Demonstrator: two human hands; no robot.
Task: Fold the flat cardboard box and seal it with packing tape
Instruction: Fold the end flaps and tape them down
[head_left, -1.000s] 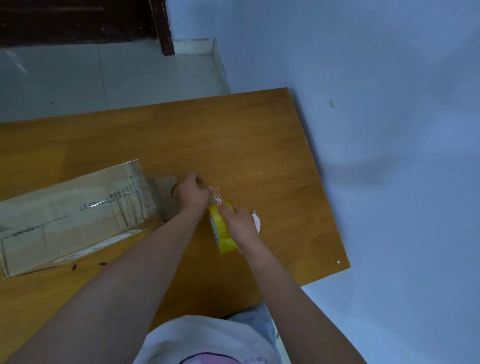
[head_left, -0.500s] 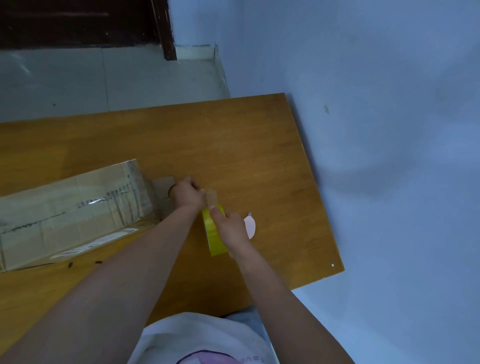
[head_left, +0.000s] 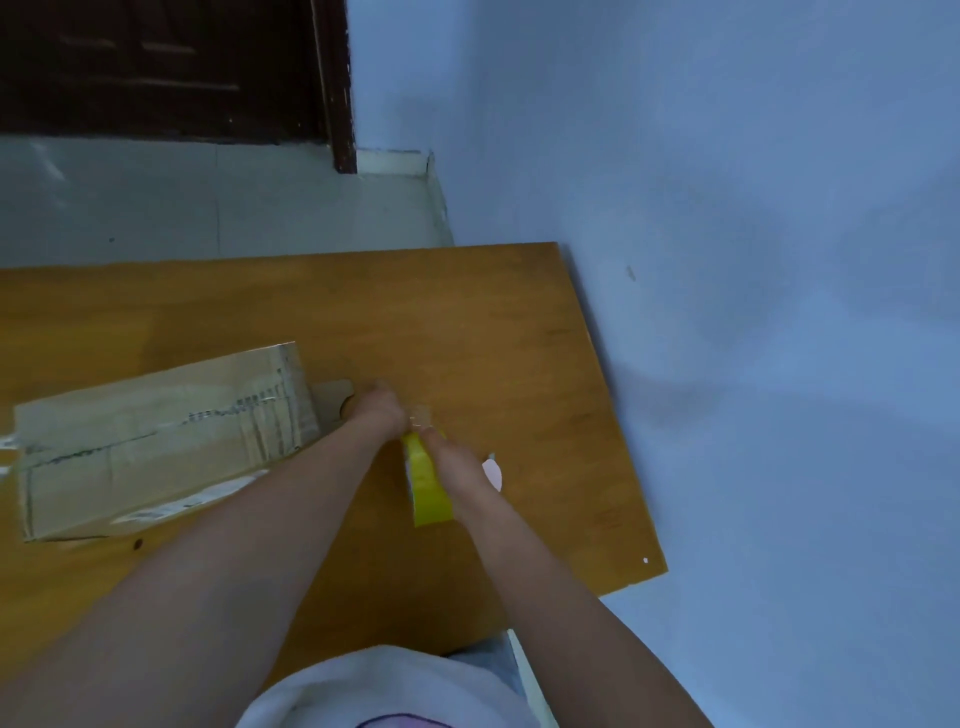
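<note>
On your left, the cardboard box (head_left: 161, 441) lies flat on the wooden table (head_left: 467, 322), its long side running away to the left edge of view, with old tape lines and a label strip on its upper face and a small end flap (head_left: 332, 402) sticking out at its right end. Just right of that flap, your left hand (head_left: 382, 410) is curled, its fingertips pinching the loose clear tape end (head_left: 421, 417) that stretches from the roll. Next comes the yellow tape roll (head_left: 428, 486), standing on edge near the middle of the table, close to the box but not touching it. Your right hand (head_left: 460, 462) grasps the roll from its right side, fingers wrapped over the top. A small pink object (head_left: 492, 474) peeks out beyond that hand; you cannot tell what it is.
</note>
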